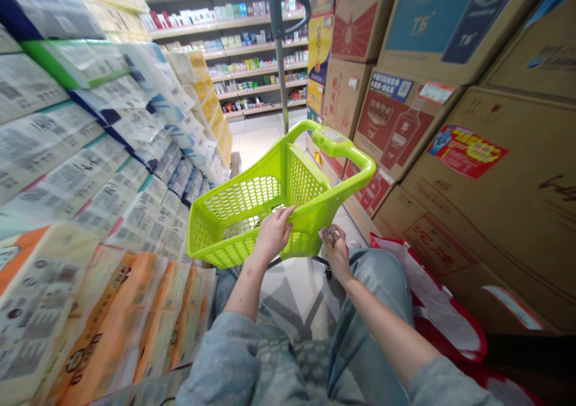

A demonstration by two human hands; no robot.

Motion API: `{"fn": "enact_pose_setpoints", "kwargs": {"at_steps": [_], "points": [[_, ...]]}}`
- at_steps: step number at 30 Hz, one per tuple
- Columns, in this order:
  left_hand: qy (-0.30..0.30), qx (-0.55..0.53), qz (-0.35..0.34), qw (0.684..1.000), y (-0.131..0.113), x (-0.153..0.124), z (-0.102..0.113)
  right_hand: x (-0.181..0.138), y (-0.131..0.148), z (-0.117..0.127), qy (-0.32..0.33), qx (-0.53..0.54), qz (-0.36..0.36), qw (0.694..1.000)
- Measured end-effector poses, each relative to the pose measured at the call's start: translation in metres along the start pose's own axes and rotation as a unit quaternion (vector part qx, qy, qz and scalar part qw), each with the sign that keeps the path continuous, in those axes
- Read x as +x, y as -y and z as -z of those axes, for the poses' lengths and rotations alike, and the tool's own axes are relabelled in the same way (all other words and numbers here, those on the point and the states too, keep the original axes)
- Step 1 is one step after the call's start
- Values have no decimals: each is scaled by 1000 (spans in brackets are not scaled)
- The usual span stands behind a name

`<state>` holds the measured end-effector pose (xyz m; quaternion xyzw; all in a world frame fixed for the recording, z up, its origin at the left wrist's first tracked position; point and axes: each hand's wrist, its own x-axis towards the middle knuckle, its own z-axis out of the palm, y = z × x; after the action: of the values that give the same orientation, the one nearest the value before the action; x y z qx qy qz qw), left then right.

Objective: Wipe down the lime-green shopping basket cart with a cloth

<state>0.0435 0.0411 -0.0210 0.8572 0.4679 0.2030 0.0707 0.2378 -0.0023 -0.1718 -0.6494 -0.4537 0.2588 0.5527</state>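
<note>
A lime-green shopping cart [306, 211] with a perforated basket stands in front of my knees, its handle towards the right. My left hand [273, 232] grips the near rim of the basket, fingers over the edge. Low on the basket's outer wall, near the handle end, my right hand [337, 251] pinches a crumpled whitish wipe or cloth [327, 233] against the plastic. The right fingertips partly cover this wipe, so its exact kind is unclear. Inside, the basket shows only its grid floor and a folded green panel.
Packs of tissue paper [121, 178] are piled along the left, with orange packs [130, 310] close by. Cardboard cartons [490, 172] rise on the right. A red and white bag [441, 310] lies beside my right knee. Stocked shelves [234, 52] and a grey pole [281, 76] stand ahead.
</note>
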Motion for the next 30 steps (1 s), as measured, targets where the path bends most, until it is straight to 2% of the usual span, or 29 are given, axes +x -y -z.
{"fn": "enact_pose_setpoints", "kwargs": {"at_steps": [3,6,9,12,16,19,21,23,26,30], "points": [[7,60,54,997,16,-16,4,-11,22,13,-47,-19,52,997],[-1,93,70,993,20,-29,5,-19,51,16,-37,-27,156,987],[-11,105,76,991,15,-35,5,-16,75,6,-22,-30,253,967],[-6,104,73,992,11,-38,5,-10,77,-11,-4,-47,285,958],[-4,96,77,992,11,-41,6,-20,48,-25,43,-77,275,957],[-7,90,81,993,10,-41,6,-31,29,-29,35,-79,237,968],[-11,87,84,993,9,-40,6,-32,26,-30,37,-79,211,974],[-17,87,88,992,7,-40,5,-27,33,-31,35,-77,180,980],[-20,82,95,992,6,-39,4,-17,54,-34,-9,-51,129,990],[-21,76,97,992,3,-39,4,-9,93,-34,-69,12,117,991]]}}
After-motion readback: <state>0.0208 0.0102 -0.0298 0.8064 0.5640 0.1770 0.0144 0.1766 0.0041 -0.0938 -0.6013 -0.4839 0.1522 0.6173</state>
